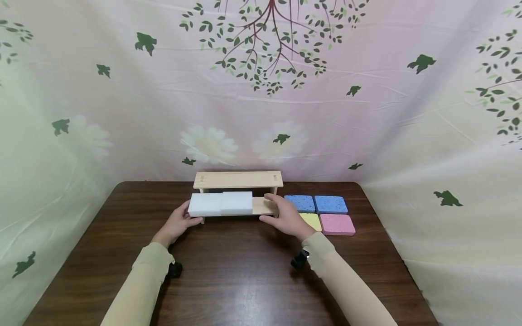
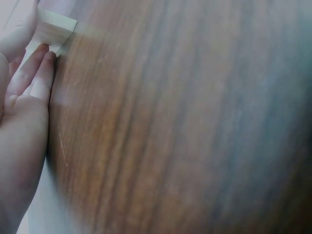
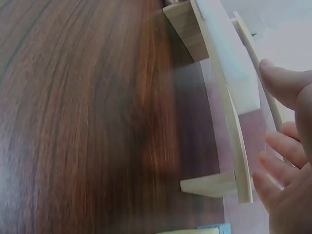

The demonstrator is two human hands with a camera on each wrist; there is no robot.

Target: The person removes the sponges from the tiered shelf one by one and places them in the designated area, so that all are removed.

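Observation:
Two white sponge blocks lie side by side on the lower front step of a small light-wood shelf. At the left end of this row is my left hand, its fingertips against the left block and its thumb in front. In the left wrist view the left fingers reach out fairly straight beside a wooden piece. My right hand is at the bare right end of the step, thumb and fingers spread apart. The right wrist view shows the right fingers holding nothing, beside the white block's end.
Right of the shelf, two blue sponges lie behind a yellow sponge and a pink sponge. Everything stands on a dark wooden table. A printed cloth hangs behind and beside it.

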